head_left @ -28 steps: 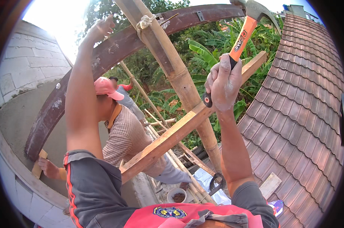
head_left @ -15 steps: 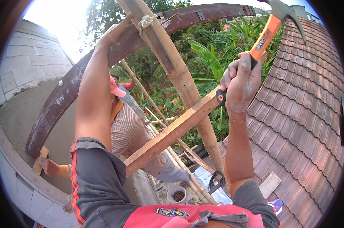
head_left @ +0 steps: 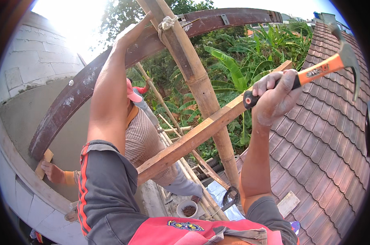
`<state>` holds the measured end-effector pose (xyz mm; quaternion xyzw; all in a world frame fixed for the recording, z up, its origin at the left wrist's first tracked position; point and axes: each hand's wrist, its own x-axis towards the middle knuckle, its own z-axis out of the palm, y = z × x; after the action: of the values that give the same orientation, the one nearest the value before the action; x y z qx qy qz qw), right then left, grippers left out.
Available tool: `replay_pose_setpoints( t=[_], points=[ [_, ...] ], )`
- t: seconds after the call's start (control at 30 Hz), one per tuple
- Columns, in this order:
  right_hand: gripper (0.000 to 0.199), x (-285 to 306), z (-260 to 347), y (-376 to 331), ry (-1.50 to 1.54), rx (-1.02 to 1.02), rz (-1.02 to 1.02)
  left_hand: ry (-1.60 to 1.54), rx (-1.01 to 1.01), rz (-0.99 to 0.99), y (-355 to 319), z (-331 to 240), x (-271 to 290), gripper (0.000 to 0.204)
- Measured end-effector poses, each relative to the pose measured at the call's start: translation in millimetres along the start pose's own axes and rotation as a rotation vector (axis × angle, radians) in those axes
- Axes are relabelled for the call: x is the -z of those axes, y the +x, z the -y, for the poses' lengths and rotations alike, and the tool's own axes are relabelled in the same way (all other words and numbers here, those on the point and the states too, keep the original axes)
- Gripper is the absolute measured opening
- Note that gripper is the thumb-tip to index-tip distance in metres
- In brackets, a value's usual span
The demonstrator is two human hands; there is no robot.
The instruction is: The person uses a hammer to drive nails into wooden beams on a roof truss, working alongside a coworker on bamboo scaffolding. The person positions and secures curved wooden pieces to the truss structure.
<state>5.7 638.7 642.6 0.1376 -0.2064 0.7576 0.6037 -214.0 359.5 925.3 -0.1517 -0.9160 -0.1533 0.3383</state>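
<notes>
1. Hammer [head_left: 321, 70] at two o'clock, slanting up rightward: orange shaft with dark markings, black grip, small reddish circle on its butt, grey metal head whose curved claw points toward six.
2. Hands well apart: the right hand [head_left: 277, 92] is wrapped around the black grip; the left hand [head_left: 129, 36], at eleven o'clock, is up by the curved beam [head_left: 76, 87] and bamboo pole [head_left: 197, 77], its grip impossible to tell.
3. Curved beam: dark reddish-brown, pale-splotched, arching from nine to one o'clock.
</notes>
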Motion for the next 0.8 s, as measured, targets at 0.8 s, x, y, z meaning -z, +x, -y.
replay_pose_setpoints(
  t=[0.8],
  points=[
    [0.012,-34,-150,26,1.134,-1.567,-0.094,0.038,-0.037,-0.035,-2,1,1,0.13]
  ],
)
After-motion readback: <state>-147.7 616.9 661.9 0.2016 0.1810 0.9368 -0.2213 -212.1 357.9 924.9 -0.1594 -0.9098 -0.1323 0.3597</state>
